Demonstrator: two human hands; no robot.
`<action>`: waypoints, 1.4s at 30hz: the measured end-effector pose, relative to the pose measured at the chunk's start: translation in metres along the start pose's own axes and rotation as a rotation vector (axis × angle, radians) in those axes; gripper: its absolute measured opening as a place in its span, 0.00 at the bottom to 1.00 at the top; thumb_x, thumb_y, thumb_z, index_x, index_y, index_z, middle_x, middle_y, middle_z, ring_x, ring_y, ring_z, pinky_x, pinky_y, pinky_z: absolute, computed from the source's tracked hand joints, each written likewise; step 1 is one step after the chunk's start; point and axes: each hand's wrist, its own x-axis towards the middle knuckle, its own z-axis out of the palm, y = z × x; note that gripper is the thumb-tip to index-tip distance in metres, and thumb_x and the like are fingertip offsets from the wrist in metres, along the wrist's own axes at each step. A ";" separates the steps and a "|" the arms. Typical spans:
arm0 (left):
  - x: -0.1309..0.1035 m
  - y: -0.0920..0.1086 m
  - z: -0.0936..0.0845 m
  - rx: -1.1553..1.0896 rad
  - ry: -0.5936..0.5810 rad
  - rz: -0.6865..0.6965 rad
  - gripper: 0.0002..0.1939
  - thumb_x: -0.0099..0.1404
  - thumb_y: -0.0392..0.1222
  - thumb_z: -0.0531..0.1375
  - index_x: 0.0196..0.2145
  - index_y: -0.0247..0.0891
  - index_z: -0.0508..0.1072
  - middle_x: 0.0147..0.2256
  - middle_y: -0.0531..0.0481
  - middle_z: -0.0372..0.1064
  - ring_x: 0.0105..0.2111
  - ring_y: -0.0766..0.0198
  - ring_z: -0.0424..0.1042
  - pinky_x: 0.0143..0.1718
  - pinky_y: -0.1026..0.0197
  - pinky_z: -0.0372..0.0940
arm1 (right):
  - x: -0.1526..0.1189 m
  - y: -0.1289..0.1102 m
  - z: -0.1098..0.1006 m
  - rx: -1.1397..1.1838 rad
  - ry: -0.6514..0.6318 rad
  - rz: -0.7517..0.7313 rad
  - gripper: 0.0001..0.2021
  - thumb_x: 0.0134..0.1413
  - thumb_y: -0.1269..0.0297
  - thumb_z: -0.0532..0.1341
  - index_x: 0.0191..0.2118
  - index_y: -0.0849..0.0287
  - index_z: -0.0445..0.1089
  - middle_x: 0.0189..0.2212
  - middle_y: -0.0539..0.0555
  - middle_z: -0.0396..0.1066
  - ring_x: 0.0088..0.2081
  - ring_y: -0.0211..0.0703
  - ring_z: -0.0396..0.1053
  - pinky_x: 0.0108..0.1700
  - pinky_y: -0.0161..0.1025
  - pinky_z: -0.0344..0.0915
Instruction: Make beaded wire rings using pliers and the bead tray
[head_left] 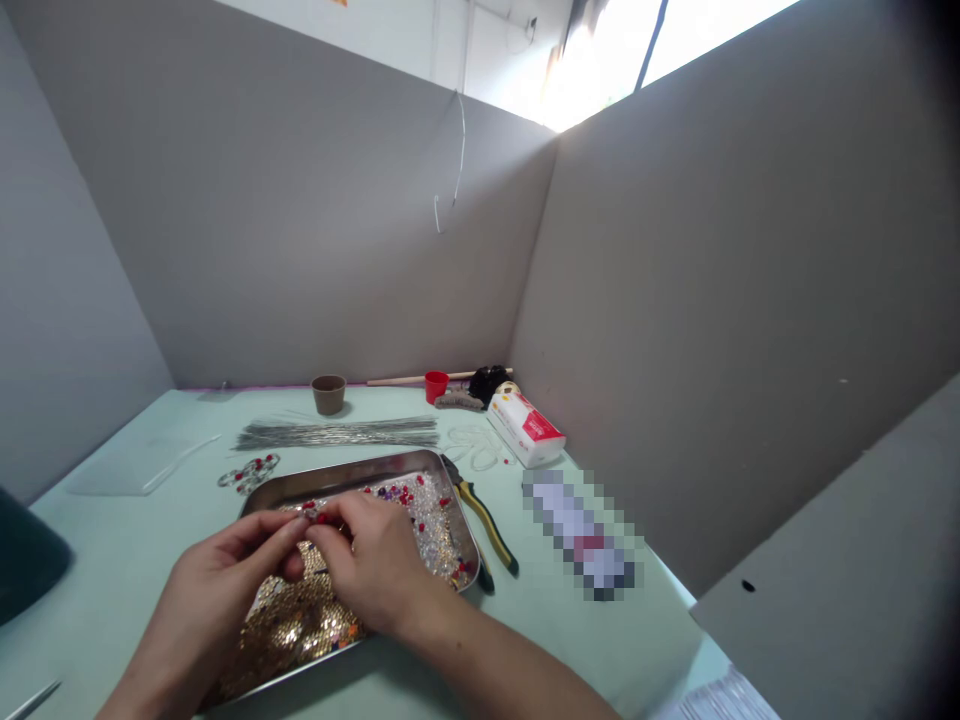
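Observation:
Above a metal tray (352, 464), my left hand (206, 590) and my right hand (371, 555) meet with fingertips nearly touching. Both are closed in a pinch on a small piece with red beads (322, 518); the fingers cover most of it. Gold sequin-like pieces (296, 625) fill the near part of the tray. Clear beads (431, 512) lie at its right side, with red and a few dark ones scattered among them. Left of the tray's far corner rests a looped wire piece with red beads (251, 474).
Pliers with yellow-black handles (491, 530) lie against the tray's right side. Behind it are a bundle of thin wires (337, 433), a brown cup (328, 396), a red cup (436, 387) and a tissue pack (526, 428). A blurred-out object (581, 535) lies right. Grey partitions (337, 230) enclose the table.

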 end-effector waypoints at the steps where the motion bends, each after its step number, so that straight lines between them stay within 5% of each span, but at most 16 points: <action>1: 0.001 -0.001 -0.001 -0.006 -0.045 -0.015 0.18 0.50 0.55 0.65 0.29 0.37 0.75 0.21 0.52 0.68 0.27 0.60 0.69 0.32 0.63 0.66 | 0.000 0.001 0.001 0.031 0.007 0.017 0.07 0.57 0.64 0.58 0.37 0.59 0.72 0.32 0.52 0.76 0.35 0.40 0.71 0.38 0.34 0.64; 3: 0.002 -0.002 -0.002 -0.020 -0.127 -0.044 0.17 0.52 0.55 0.63 0.30 0.37 0.75 0.22 0.52 0.68 0.27 0.61 0.68 0.31 0.64 0.64 | 0.001 0.003 0.003 0.100 0.014 0.071 0.08 0.58 0.62 0.57 0.37 0.58 0.72 0.31 0.51 0.75 0.33 0.39 0.71 0.35 0.33 0.64; 11: 0.000 -0.002 -0.005 -0.015 -0.161 -0.064 0.22 0.53 0.54 0.64 0.43 0.40 0.73 0.24 0.54 0.69 0.31 0.62 0.67 0.34 0.66 0.62 | 0.005 0.005 0.001 0.262 -0.006 0.207 0.09 0.58 0.62 0.57 0.40 0.58 0.71 0.32 0.51 0.75 0.32 0.39 0.71 0.34 0.34 0.66; 16: 0.001 -0.001 -0.005 -0.015 -0.148 -0.063 0.21 0.54 0.54 0.64 0.41 0.39 0.73 0.25 0.54 0.69 0.31 0.61 0.67 0.33 0.66 0.62 | 0.004 0.002 -0.002 0.252 0.033 0.103 0.09 0.56 0.64 0.57 0.43 0.57 0.69 0.34 0.51 0.74 0.34 0.38 0.70 0.36 0.33 0.66; 22: 0.000 -0.004 -0.004 -0.081 -0.178 -0.072 0.16 0.57 0.54 0.61 0.37 0.39 0.74 0.24 0.55 0.67 0.28 0.65 0.63 0.31 0.69 0.60 | 0.002 0.007 0.002 0.341 -0.074 0.195 0.11 0.56 0.56 0.58 0.38 0.59 0.70 0.30 0.50 0.74 0.30 0.37 0.70 0.30 0.31 0.63; 30: -0.005 0.009 0.003 -0.199 -0.278 -0.156 0.17 0.56 0.52 0.63 0.38 0.37 0.75 0.36 0.48 0.73 0.34 0.60 0.70 0.36 0.63 0.66 | 0.004 0.008 -0.007 -0.105 -0.156 0.172 0.13 0.58 0.54 0.56 0.32 0.57 0.71 0.26 0.49 0.74 0.28 0.36 0.68 0.28 0.31 0.58; 36: -0.002 0.010 0.003 -0.385 -0.086 -0.138 0.17 0.53 0.51 0.66 0.32 0.33 0.75 0.35 0.44 0.74 0.37 0.58 0.72 0.41 0.57 0.68 | 0.012 0.022 -0.037 -0.381 -0.209 0.244 0.12 0.57 0.58 0.56 0.33 0.60 0.72 0.31 0.56 0.75 0.33 0.45 0.70 0.33 0.37 0.56; 42: -0.005 0.017 -0.001 -0.505 -0.115 -0.180 0.14 0.56 0.47 0.65 0.31 0.31 0.73 0.37 0.42 0.73 0.34 0.61 0.73 0.37 0.59 0.69 | 0.007 0.029 -0.063 -0.531 -0.236 0.277 0.08 0.53 0.60 0.59 0.30 0.58 0.71 0.31 0.56 0.74 0.34 0.48 0.69 0.30 0.37 0.52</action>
